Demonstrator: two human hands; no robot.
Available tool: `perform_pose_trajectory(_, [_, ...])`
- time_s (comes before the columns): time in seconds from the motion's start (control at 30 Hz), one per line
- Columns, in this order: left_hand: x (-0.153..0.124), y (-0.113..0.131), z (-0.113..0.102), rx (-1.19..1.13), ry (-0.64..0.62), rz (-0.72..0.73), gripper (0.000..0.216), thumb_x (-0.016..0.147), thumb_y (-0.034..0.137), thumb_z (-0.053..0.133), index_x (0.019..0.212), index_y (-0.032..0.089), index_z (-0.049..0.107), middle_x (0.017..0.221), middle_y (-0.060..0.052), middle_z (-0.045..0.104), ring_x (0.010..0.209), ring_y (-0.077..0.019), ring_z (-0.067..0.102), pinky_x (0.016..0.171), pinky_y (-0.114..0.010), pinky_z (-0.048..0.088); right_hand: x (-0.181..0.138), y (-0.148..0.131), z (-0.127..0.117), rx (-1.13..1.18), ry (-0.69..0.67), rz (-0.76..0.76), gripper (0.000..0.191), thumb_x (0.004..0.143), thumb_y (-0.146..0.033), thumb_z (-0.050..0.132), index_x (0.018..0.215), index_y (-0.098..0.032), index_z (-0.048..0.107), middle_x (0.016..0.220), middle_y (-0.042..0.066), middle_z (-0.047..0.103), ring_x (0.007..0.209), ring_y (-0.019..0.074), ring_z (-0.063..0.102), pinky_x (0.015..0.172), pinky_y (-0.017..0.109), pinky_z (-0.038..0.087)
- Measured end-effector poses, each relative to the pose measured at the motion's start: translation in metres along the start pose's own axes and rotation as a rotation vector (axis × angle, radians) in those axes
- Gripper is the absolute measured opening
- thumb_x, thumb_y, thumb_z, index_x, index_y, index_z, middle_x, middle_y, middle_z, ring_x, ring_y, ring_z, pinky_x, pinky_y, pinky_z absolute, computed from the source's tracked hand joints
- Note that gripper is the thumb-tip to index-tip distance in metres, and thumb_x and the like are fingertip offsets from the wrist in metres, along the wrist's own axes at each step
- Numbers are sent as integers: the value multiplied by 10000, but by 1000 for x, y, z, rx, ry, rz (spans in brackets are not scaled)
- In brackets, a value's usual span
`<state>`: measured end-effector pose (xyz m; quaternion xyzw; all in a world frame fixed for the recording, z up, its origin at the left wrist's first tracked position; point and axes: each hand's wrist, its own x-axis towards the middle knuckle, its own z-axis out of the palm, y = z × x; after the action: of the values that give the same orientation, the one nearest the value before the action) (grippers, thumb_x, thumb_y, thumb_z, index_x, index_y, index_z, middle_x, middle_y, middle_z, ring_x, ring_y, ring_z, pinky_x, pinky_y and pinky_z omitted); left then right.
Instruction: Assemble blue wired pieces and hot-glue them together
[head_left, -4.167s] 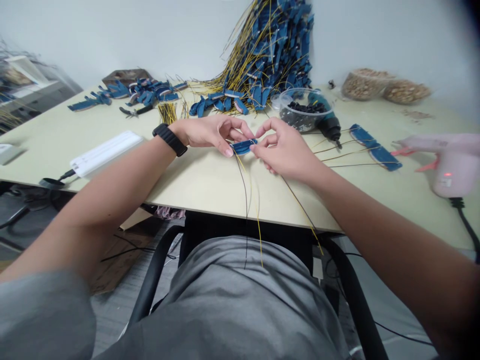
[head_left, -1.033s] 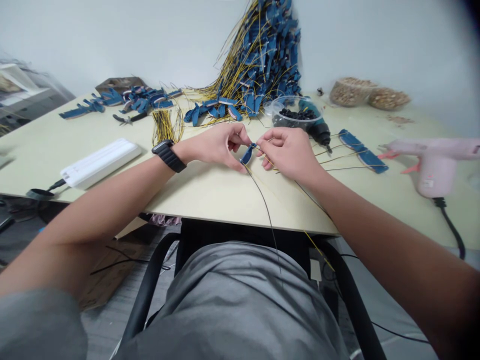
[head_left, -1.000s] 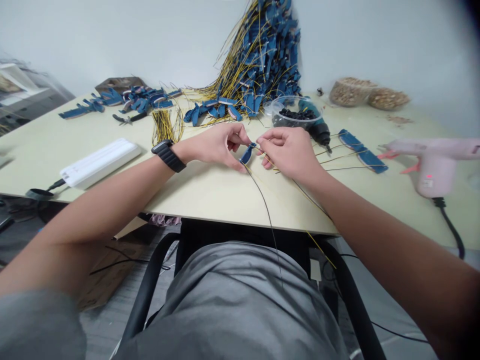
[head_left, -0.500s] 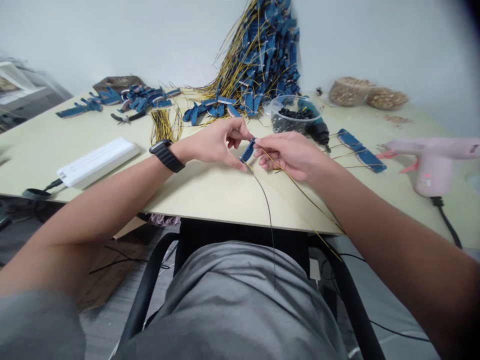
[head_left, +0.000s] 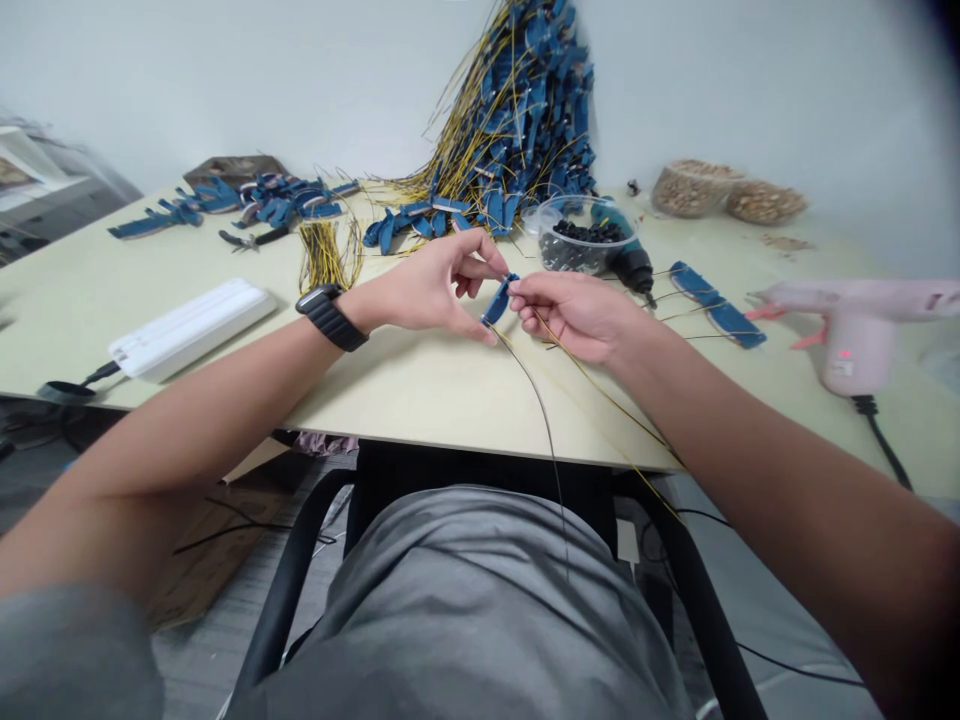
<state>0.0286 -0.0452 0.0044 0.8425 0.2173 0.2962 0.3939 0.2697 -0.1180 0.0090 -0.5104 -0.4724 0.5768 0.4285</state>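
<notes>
My left hand [head_left: 435, 285], with a black watch on its wrist, pinches a small blue strip [head_left: 496, 302] just above the pale table [head_left: 420, 380]. A thin black wire [head_left: 541, 420] hangs from the strip down over my lap. My right hand [head_left: 581, 312] is closed on the strip's upper end and holds a yellow wire [head_left: 600, 392] that runs back along my forearm.
A tall heap of blue strips with yellow wires [head_left: 517, 110] leans on the wall. Beside it are a clear tub of black beads [head_left: 581, 235], a small drill [head_left: 630, 262], two blue strips [head_left: 712, 305], a pink glue gun [head_left: 862, 320], a white box [head_left: 187, 322], pliers [head_left: 251, 237].
The blue strip turned from lying flat between both hands to standing tilted. My right hand slid down and turned palm-up, and the yellow wire now runs along my right forearm.
</notes>
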Motion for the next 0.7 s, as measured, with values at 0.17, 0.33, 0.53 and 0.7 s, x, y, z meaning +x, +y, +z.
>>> perform_pose_trajectory(0.17, [0,2,1,6,0,8,1055,507,881,1303,1126,276,700,950,9,763,880,-194,658,798,-369,534,-6,-6,4,89,9,59,480,1174,32,705,742,-174,746,834,33,730,639,79,561,619,189,525])
perform_pose_trajectory(0.33, [1,-2,-1,-8,-1,28,1056,450,836,1321,1093,267,706,972,0,775,892,-192,663,794,-366,536,-12,-10,6,159,22,99,472,1199,19,694,767,-153,774,807,33,734,614,67,578,566,169,495])
perform_pose_trajectory(0.53, [2,-3,-3,-5,7,23,1038,458,847,1315,1064,269,702,956,4,762,876,-196,658,779,-379,532,-13,-10,4,234,7,144,337,1200,-39,778,885,-147,824,865,34,811,621,64,621,589,172,532])
perform_pose_trajectory(0.7, [2,2,-2,-4,11,9,1071,412,858,1321,1069,267,716,958,3,765,873,-200,672,786,-394,557,-13,-12,5,267,-12,153,422,1232,-19,735,833,-142,795,789,10,750,595,54,595,550,156,508])
